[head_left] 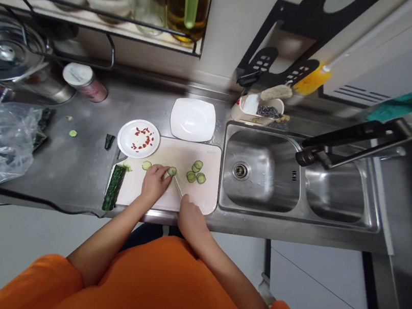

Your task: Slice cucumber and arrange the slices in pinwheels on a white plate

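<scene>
One cucumber piece lies on the board near the front edge of the counter, pinched in my left grip, best curled clear of the knife my right grip clasps.

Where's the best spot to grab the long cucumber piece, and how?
Probably around the middle of the cucumber piece, from the left: it's long and slim, lying front to back, with the knife off to its right.
</scene>
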The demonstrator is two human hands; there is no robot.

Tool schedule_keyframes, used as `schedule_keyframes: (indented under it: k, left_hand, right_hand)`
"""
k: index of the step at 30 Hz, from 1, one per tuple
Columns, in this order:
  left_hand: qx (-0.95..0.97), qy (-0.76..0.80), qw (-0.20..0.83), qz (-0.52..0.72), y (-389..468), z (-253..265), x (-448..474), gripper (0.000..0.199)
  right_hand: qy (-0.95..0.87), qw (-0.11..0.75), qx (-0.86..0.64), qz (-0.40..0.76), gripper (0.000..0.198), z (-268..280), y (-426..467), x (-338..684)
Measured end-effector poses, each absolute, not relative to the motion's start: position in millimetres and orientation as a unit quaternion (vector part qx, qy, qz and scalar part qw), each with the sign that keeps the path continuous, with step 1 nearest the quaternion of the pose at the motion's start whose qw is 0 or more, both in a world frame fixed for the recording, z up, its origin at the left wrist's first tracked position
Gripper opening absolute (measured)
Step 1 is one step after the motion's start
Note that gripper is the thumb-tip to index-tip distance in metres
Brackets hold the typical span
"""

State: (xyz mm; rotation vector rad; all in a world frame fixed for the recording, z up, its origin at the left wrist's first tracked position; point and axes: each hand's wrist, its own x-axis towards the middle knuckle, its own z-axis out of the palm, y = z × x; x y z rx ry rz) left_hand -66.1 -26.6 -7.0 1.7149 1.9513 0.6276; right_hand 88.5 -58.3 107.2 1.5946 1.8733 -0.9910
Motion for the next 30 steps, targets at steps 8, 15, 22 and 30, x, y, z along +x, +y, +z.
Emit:
schedule_keyframes:
  k: [8, 15, 22, 30]
  left_hand:
    - [0.619, 0.711, 0.243, 0.228, -24, -7, -67, 0.032]
    - [0.604, 0.716, 0.256, 0.239, -17, 6, -61, 0.016]
    - [0.496, 0.775, 0.311, 0.237, -17, 23, -77, 0.019]
    - [0.447, 0.842, 0.226, 0.199, -19, 26, -123, 0.022]
  right_hand:
    - [0.648, 0.290, 0.587, -0.390, 0.035, 125, -68, 108]
    - [0.645, 0.300, 0.586, -0.388, 0.039, 127, -70, 114]
    - [0.641, 0.293, 0.588, -0.397, 0.041, 124, -70, 118]
    - [0.642, 0.297, 0.583, -0.399, 0.040, 122, -71, 120]
